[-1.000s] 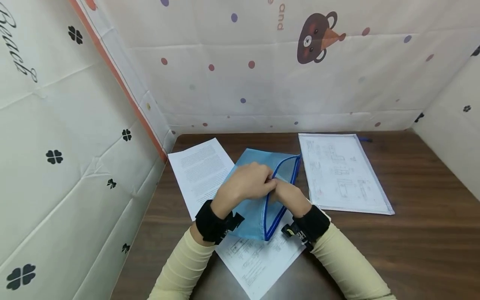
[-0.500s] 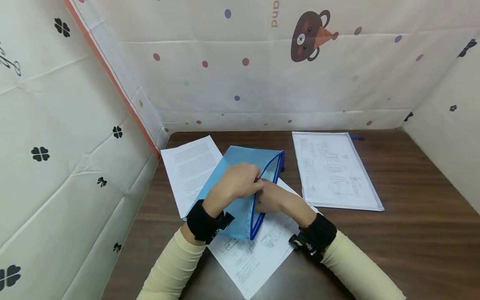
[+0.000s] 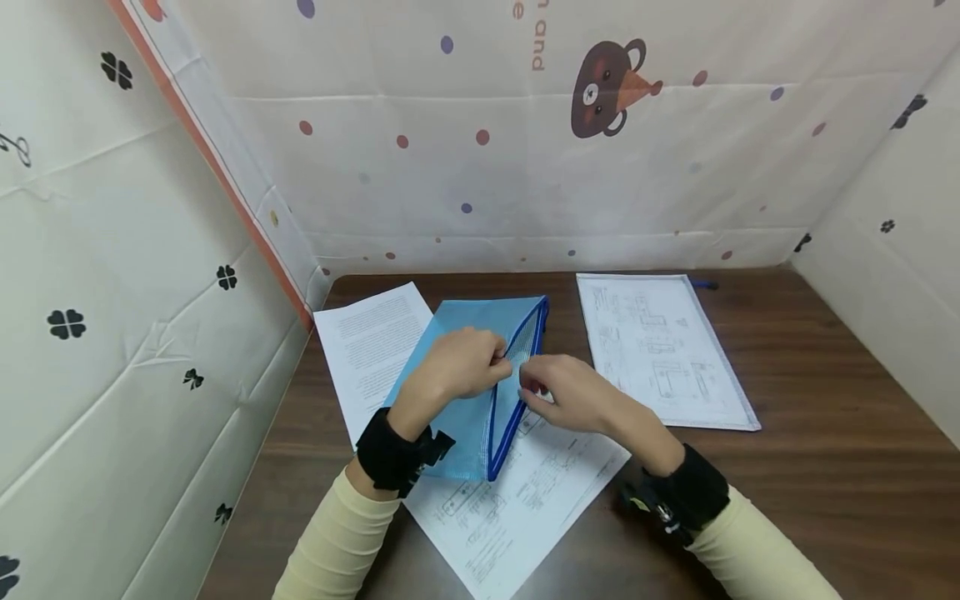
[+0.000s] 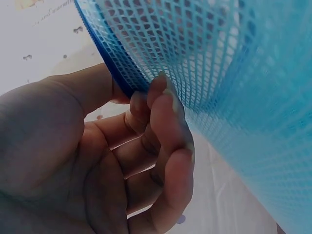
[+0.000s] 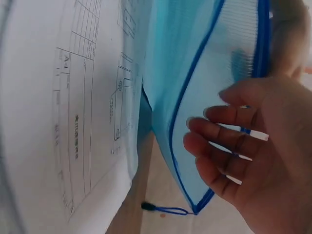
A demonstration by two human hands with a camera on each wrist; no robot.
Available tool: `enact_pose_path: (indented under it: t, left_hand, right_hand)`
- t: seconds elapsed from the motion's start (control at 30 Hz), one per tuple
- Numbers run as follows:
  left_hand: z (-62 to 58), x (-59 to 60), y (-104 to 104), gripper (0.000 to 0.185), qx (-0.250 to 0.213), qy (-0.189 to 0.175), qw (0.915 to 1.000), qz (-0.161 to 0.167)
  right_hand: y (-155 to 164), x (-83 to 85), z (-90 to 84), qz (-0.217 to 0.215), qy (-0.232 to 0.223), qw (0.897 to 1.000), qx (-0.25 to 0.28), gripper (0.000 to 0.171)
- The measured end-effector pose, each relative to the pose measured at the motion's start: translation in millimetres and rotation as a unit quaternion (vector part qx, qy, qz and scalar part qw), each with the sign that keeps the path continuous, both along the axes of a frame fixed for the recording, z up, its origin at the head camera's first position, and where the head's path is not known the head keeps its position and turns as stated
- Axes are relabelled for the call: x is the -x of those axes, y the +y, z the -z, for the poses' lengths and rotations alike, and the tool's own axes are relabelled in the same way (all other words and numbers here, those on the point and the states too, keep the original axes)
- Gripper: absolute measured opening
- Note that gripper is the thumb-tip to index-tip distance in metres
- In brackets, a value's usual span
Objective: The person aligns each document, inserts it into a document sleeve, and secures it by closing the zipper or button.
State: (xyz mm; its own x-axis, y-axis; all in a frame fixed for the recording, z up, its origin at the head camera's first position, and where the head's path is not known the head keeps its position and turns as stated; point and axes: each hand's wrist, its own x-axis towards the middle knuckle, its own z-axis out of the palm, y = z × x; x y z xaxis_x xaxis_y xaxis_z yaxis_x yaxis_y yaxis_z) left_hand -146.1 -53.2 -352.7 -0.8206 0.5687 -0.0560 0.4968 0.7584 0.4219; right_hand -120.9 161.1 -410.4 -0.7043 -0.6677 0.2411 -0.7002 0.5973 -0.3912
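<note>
A blue mesh zipper pouch stands tilted over the papers, its dark-blue zipped mouth gaping toward the right. My left hand pinches the upper edge of that mouth; in the left wrist view the thumb and fingers grip the zipper strip. Just outside the opening is my right hand, fingers loosely bent and holding nothing. The right wrist view shows its fingertips in front of the open mouth, and a blue cord pull hanging at the pouch corner.
Beneath the pouch lies a printed drawing sheet. A text sheet is at the left. Farther right, a white-edged flat folder or stack with drawings rests on the brown table, a small blue object behind it.
My right hand has drawn back to the right, out of the pouch mouth and away from my left hand. The left hand keeps its pinch on the edge.
</note>
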Motion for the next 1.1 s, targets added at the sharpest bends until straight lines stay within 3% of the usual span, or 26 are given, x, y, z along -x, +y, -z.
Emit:
enact_pose_path:
  t: [0.1, 0.27, 0.4, 0.53, 0.67, 0.77, 0.9, 1.0, 1.1]
  left_hand:
    - [-0.1, -0.3, -1, 0.041, -0.002, 0.004, 1.0000, 0.003]
    - [0.2, -0.8, 0, 0.042, 0.001, 0.005, 1.0000, 0.002]
    - [1.0, -1.7, 1, 0.042, -0.007, 0.006, 0.9999, 0.004]
    - [1.7, -2.7, 2, 0.043, -0.015, 0.004, 0.9999, 0.001]
    - [0.0, -3.0, 2, 0.044, -0.019, 0.007, 0.9998, -0.002]
    - [-0.4, -2.1, 2, 0.045, -0.026, 0.013, 0.9996, 0.001]
    - [0.8, -1.4, 1, 0.046, -0.024, 0.008, 0.9997, 0.002]
    - [2.9, -1.6, 0, 0.046, -0.010, 0.002, 0.9999, 0.002]
    - [5.2, -2.7, 1, 0.044, -0.001, -0.001, 1.0000, 0.006]
  right_hand:
    - [3, -11.4, 0.9, -0.002, -0.001, 1.000, -0.013, 0.016]
    - [4, -31.4, 7.1, 0.013, 0.019, 0.998, -0.059, 0.007]
    - [4, -52.7, 5.9, -0.015, -0.014, 0.996, -0.084, 0.006]
    - [2, -78.4, 2.6, -0.059, -0.040, 0.990, -0.122, 0.018]
    - [1, -93.4, 1.4, -0.054, -0.021, 0.983, -0.176, 0.041]
    - [2, -94.3, 3.0, -0.040, -0.024, 0.981, -0.189, 0.053]
    - [4, -84.8, 8.5, -0.020, -0.021, 0.989, -0.144, 0.053]
    - [4, -72.7, 13.8, -0.006, 0.032, 0.995, -0.094, 0.044]
    - [2, -61.4, 18.5, 0.013, 0.095, 0.994, -0.056, 0.031]
